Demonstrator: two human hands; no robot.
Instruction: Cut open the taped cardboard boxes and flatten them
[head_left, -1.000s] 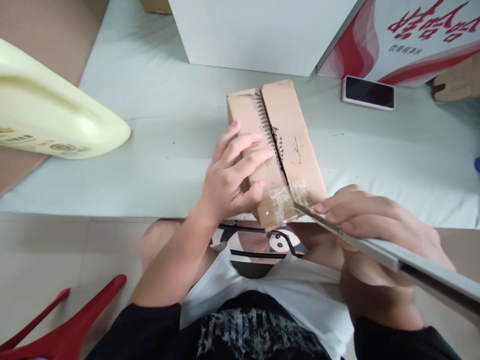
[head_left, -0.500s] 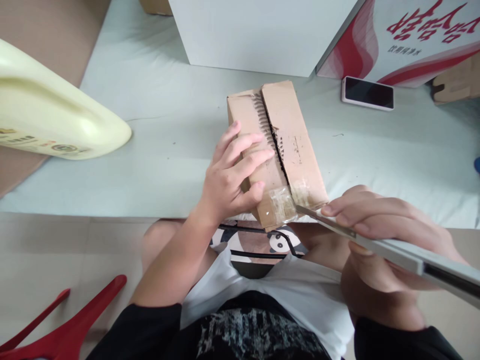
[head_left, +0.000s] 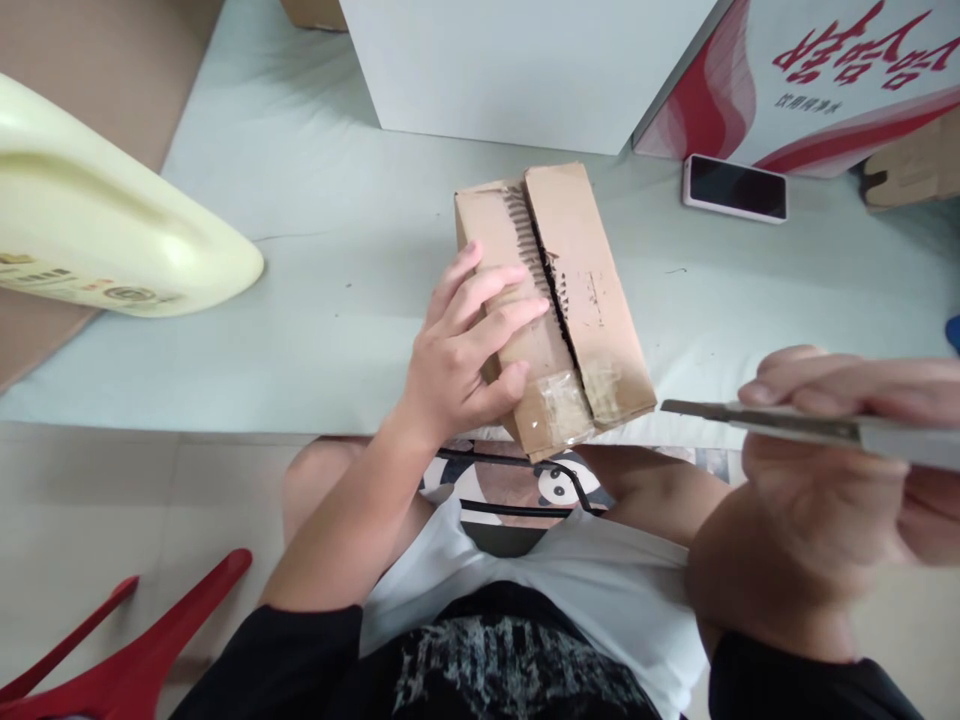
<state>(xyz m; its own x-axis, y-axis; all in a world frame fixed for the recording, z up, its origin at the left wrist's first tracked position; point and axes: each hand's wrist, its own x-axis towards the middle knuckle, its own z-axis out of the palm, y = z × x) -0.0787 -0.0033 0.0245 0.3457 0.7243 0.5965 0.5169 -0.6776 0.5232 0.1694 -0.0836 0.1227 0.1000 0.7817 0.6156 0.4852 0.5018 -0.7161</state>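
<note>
My left hand (head_left: 465, 345) lay with its fingers spread over the left flap (head_left: 517, 330) of the box (head_left: 611, 310), pressing from above and pinching nothing, while my right hand (head_left: 832, 490) was closed around the knife (head_left: 814, 428). The box sat at the near edge of the cloth (head_left: 337, 350), its near corner seeming to jut past that edge above my lap, with a dark gap between its two flaps and tape (head_left: 562, 400) across the near end. The blade (head_left: 697, 410) was bare, its tip just beside the near right corner, apart from the cardboard. As I judged it, the worst risk was my own fingers: two of them reached close to the gap, so a blade skidding along it could have caught them. With only a flat press on one side, a sideways push might have swivelled the box, and with that corner unsupported a hard push down could have tipped it onto me. My right thigh (head_left: 652, 480) showed below the blade, so a slip off the near end might have dropped the edge there. Too deep a stroke could have scored whatever lay inside, which I couldn't see.
</note>
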